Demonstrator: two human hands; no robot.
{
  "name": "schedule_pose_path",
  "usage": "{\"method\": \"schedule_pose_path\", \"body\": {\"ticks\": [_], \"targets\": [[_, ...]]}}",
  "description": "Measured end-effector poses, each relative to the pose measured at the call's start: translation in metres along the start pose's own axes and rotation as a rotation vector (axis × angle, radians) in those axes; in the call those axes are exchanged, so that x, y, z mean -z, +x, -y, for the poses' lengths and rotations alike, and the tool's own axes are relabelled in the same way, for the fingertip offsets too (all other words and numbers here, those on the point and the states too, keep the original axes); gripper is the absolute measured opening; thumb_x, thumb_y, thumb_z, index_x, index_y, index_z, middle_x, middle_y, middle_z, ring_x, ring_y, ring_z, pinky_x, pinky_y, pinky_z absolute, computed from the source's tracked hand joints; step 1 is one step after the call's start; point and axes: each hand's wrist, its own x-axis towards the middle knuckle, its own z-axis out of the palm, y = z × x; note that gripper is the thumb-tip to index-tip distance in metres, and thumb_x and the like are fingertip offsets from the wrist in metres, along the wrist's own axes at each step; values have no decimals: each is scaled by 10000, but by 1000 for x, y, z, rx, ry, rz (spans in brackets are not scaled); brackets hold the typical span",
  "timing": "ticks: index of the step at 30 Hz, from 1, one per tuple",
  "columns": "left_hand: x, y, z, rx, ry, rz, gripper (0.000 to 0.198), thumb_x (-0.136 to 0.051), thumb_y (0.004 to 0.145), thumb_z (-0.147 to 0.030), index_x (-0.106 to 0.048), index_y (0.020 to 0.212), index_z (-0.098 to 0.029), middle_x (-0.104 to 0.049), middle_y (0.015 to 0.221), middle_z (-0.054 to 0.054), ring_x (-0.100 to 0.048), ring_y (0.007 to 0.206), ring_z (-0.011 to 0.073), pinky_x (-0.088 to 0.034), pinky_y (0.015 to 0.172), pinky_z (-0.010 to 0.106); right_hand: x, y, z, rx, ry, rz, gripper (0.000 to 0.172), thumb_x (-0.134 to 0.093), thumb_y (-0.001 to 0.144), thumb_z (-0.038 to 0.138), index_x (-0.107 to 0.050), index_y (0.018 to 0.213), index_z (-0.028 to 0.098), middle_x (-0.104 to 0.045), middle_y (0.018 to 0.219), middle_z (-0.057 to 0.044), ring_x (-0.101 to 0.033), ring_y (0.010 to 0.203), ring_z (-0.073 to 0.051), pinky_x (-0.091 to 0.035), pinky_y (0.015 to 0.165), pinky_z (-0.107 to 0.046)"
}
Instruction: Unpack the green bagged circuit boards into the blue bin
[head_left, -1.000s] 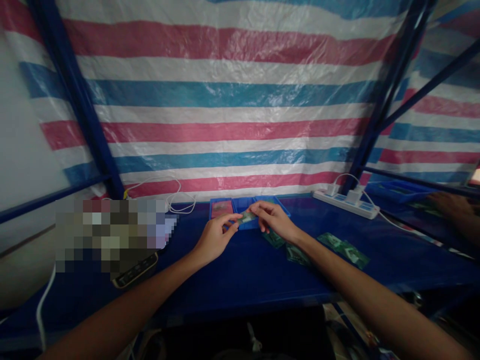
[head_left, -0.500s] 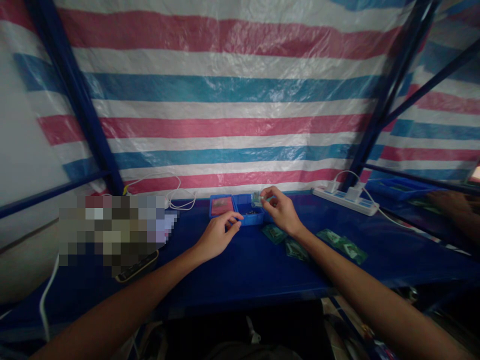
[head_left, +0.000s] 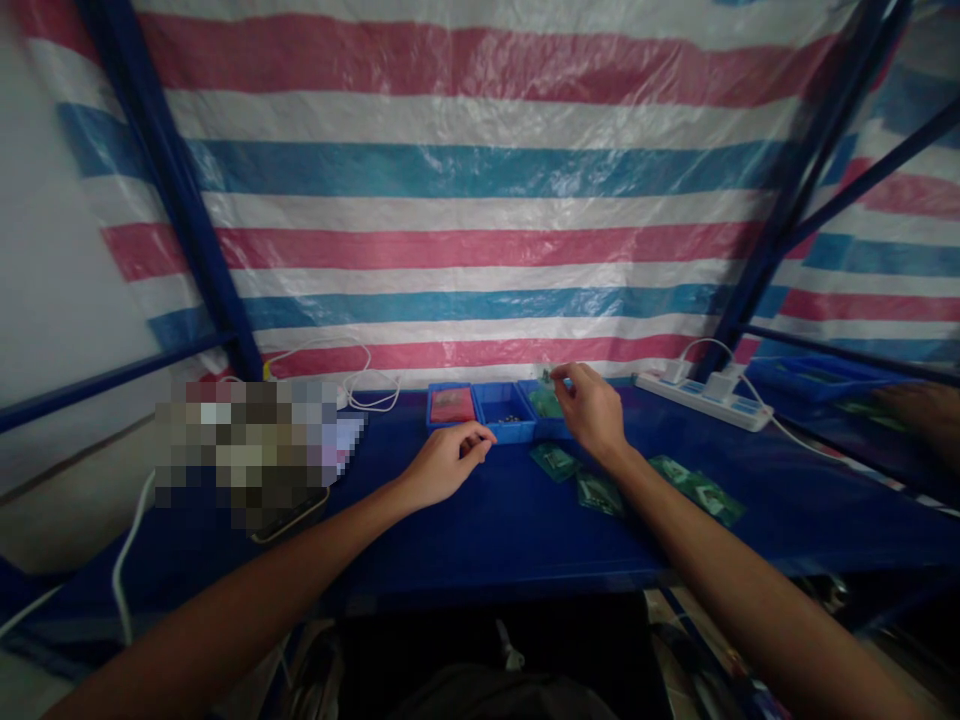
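Note:
Three blue bins stand in a row at the back of the table. The left bin holds a red packet [head_left: 452, 405], the middle bin [head_left: 511, 433] some small dark parts, and the right one green material [head_left: 545, 402]. My right hand [head_left: 592, 405] is over the right bin, pinching a small clear bag [head_left: 543, 374] with something dark inside. Just in front of the left and middle bins is my left hand [head_left: 450, 462], its thumb and fingertips drawn together; whatever they hold, if anything, is too small to name. Green packets [head_left: 555, 461] lie near my right forearm.
More green packets [head_left: 697, 488] rest right of my right forearm. A white power strip [head_left: 705, 400] with plugs lies at the back right. Blurred-out items and a phone-like object [head_left: 292, 515] are on the left. Another person's hand [head_left: 919, 412] shows at the far right.
My right hand has moved right with the small bag, from the middle bin to the right bin, uncovering that bin's green material. My left hand's fingers have drawn closer together. The view has shifted slightly.

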Motion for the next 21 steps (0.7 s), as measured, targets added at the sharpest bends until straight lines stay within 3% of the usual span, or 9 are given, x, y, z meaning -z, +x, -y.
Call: {"method": "schedule_pose_path", "body": {"ticks": [3,8,16,21], "targets": [[0,0,0,-7,6,10,186,-577,1005,-292,-719,1075,-193,-723,804,11,-649,714,157,-464,683,269,-4,1,-3,37,-107,88,249,-510,990,229,-741,1078,199,-775,1036,-118,-646,909,-285,-468,806,-364],[0,-1,-2,-9,-11,28,187,-572,1011,-285,-717,1078,-189,-715,801,8,-641,704,150,-463,680,262,-11,-1,0,56,-269,282,338,-517,1028,333,-794,900,189,-801,982,-139,-633,958,-320,-447,820,-394],[-1,-2,-3,-5,-9,43,190,-570,1013,-294,-719,1077,-196,-719,815,12,-652,724,157,-463,689,266,-12,-2,1,-39,-231,287,314,-541,1026,401,-789,1037,210,-795,1007,-148,-632,1018,-353,-446,836,-427],[-1,-1,-3,-12,-13,43,191,-571,1013,-294,-719,1081,-194,-720,815,11,-654,724,158,-463,686,268,-13,-2,-1,11,-226,283,332,-511,1035,390,-793,1022,215,-807,1017,-127,-638,977,-336,-443,812,-407]]}}
